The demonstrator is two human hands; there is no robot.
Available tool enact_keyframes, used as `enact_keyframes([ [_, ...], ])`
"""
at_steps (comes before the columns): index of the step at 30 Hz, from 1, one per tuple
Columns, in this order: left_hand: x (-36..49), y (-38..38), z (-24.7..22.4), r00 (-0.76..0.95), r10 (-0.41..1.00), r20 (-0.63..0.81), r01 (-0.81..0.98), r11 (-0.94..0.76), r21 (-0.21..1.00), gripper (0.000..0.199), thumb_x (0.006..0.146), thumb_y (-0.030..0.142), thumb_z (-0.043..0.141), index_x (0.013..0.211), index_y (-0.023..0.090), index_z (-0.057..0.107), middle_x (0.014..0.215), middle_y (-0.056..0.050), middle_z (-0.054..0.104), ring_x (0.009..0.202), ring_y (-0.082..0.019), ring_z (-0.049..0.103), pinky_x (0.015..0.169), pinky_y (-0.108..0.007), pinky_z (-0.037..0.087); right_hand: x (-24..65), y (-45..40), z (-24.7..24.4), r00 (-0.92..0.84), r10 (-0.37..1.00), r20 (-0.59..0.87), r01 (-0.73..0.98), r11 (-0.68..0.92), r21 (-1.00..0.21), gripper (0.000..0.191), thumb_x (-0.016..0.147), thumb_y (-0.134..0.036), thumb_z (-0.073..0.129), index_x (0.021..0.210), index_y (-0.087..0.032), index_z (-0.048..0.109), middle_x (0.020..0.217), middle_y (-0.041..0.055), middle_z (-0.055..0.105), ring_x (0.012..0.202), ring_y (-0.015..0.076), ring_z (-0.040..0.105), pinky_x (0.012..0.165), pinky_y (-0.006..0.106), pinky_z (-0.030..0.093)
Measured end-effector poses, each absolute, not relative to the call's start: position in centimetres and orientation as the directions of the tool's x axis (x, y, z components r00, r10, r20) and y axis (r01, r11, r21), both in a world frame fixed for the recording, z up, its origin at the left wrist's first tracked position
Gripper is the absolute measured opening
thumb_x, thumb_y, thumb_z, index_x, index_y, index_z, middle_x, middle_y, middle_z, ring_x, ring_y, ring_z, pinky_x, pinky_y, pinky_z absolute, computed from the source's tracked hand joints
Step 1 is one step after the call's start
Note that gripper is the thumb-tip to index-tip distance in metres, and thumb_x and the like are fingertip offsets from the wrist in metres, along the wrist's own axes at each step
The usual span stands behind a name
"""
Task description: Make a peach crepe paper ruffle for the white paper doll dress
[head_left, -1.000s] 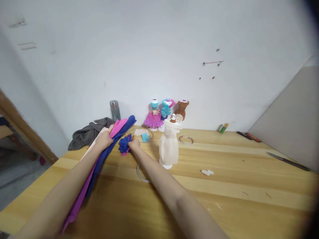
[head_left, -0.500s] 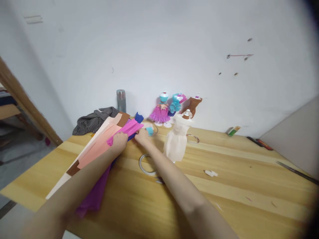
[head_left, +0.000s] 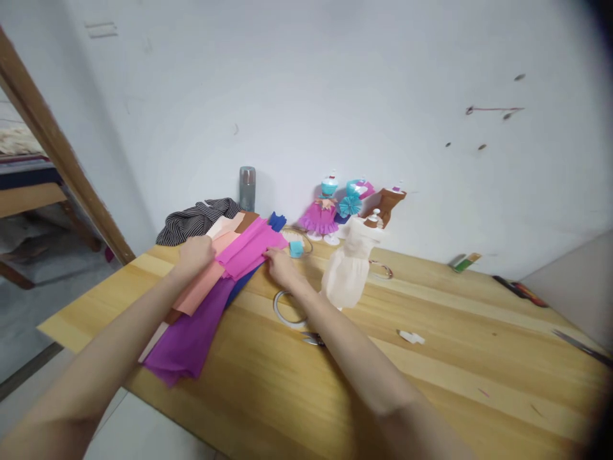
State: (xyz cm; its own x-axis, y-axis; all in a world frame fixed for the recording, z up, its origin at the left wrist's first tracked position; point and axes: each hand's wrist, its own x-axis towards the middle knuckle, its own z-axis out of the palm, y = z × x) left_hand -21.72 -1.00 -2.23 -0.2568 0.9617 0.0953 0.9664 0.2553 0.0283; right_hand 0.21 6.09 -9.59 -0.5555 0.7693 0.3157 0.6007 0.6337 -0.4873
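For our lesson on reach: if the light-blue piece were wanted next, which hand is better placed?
Probably the right hand: it is close beside the light-blue piece, while the left hand is farther off, across the pink sheet.

A grey bottle [head_left: 248, 190] stands upright near the wall [head_left: 306, 96], beside a crumpled striped cloth [head_left: 194, 220]. At left runs a brown wooden door frame [head_left: 67, 156].

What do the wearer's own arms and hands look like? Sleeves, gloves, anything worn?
Left arm and right arm: no sleeves in view. Left hand and right hand: ungloved, five-fingered human hands. No watch, bracelet or cable shows at either wrist. Fingers too small and blurred to rule out rings.
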Motion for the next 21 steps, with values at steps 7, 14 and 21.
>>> enact_keyframes([
  [7, -23.4, 0.2, -2.9, -0.353, 0.935, 0.027, 0.933, 0.35, 0.083, 0.024, 0.071, 0.022, 0.057, 0.091, 0.012, 0.066, 0.098, -0.018, 0.07, 0.089, -0.028, 0.067, 0.068, -0.03, 0.049, 0.8, 2.7, -9.2, -0.598, 0.722, 0.348, 0.536, 0.683, -0.496, 0.032, 0.075, 0.001, 0.047, 0.089, -0.015, 0.07, 0.095, 0.0088, 0.07, 0.093, 0.0194, 0.061, 0.085, 0.028, 0.045],
  [14, -23.3, 0.8, 2.1, -0.393, 0.895, 0.212, 0.92, 0.38, 0.099, 0.026, 0.075, 0.021, 0.05, 0.095, 0.011, 0.064, 0.097, -0.022, 0.068, 0.09, -0.034, 0.065, 0.069, -0.036, 0.047, 1.6, 0.6, -8.4, -0.604, 0.7, 0.38, 0.438, 0.69, -0.576, 0.037, 0.068, 0.004, 0.047, 0.09, -0.015, 0.07, 0.1, 0.008, 0.07, 0.091, 0.0188, 0.062, 0.084, 0.029, 0.046],
  [21, -21.1, -2.6, 8.2, -0.353, 0.758, 0.549, 0.93, 0.351, 0.113, 0.035, 0.086, 0.027, 0.037, 0.109, 0.013, 0.058, 0.097, -0.016, 0.067, 0.083, -0.027, 0.059, 0.066, -0.034, 0.043, 3.1, -0.6, -6.9, -0.546, 0.752, 0.37, 0.315, 0.593, -0.741, 0.032, 0.073, -0.003, 0.051, 0.097, -0.015, 0.069, 0.093, 0.0059, 0.07, 0.079, 0.0168, 0.062, 0.073, 0.029, 0.048],
])
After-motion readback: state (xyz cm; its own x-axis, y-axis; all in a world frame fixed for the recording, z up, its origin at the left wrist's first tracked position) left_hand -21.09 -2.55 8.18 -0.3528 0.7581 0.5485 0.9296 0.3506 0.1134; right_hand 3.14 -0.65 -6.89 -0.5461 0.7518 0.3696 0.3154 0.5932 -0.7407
